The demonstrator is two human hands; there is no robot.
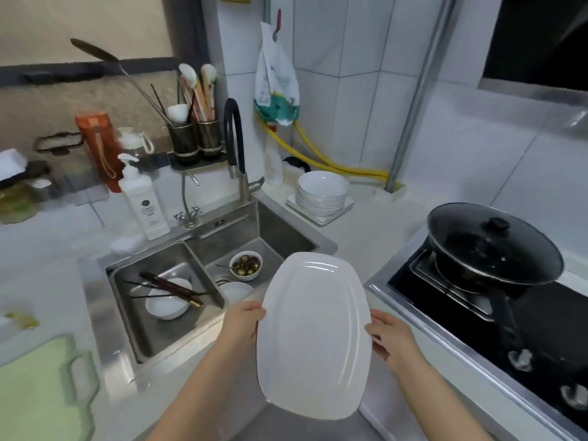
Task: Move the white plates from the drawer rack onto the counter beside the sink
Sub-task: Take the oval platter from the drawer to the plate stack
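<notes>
Both hands grasp one white plate [313,335] by its long edges — left hand [241,319], right hand [393,337], fingers curled under the rim to keep it level. Plate is midair over the sink [254,218] front edge, likely bound for the counter [366,237] by the stacked bowls [321,194].

The sink [203,249] lies left of the stove [496,313], with stacked bowls [321,192] on the counter [366,230] behind.
</notes>
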